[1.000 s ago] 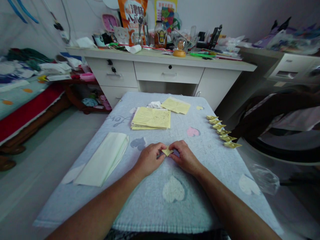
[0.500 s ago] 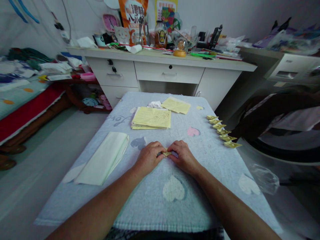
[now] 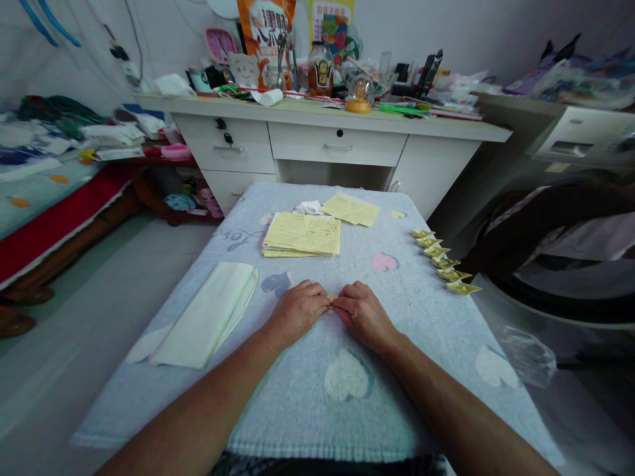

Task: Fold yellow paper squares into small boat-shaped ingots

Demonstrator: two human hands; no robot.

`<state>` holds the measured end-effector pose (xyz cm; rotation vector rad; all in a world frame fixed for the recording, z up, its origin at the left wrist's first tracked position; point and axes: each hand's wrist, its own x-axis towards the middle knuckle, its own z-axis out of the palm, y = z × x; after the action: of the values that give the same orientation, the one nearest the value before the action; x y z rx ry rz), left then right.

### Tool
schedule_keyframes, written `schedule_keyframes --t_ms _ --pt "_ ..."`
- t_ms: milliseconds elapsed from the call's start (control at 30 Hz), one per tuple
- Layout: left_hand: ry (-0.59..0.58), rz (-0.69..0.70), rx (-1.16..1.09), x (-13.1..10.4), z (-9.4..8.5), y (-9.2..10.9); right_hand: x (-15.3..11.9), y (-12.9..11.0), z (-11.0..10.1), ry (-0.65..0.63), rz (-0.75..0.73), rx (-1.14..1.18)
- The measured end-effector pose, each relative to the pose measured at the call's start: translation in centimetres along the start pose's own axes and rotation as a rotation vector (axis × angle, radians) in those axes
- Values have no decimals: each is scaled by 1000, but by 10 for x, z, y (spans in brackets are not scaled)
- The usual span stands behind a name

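Between my two hands, at the middle of the cloth-covered table (image 3: 297, 410), is a small folded piece of yellow paper (image 3: 331, 303). My left hand (image 3: 301, 309) pinches its left side, and my right hand (image 3: 361, 311) pinches its right side. Fingers cover most of the paper, so its exact shape is hidden. Beyond my hands lies a stack of yellow paper sheets (image 3: 301, 235), with more yellow sheets (image 3: 351, 209) behind it to the right. Several folded yellow paper boats (image 3: 462, 288) stand in a row along the table's right edge.
A folded pale green-white sheet (image 3: 206, 316) lies left of my hands. Crumpled white tissue (image 3: 308, 207) sits behind the paper stack. A white desk (image 3: 337, 144) crowded with jars and bags stands beyond the table, and a washing machine (image 3: 570, 142) is at the right.
My fingers have closed in on the small yellow paper, with the right fingertips moving slightly left over it. Less of the paper shows now. The other things stay in place.
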<state>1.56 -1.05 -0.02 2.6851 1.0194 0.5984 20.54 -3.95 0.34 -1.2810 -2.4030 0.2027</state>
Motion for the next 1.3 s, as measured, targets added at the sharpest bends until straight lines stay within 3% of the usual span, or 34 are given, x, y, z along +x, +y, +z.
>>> schedule_keyframes --t_ms 267,467,900,1300 --pt "71 -34 -60 -1 1 8 -1 0 2 32 43 -61" --pt "60 -103 -105 -2 4 5 0 0 4 0 65 2" --pt "22 -114 -142 -2 3 4 -2 -6 3 17 36 -11" --pt "88 -147 -118 -4 0 4 -2 -6 8 59 71 54"
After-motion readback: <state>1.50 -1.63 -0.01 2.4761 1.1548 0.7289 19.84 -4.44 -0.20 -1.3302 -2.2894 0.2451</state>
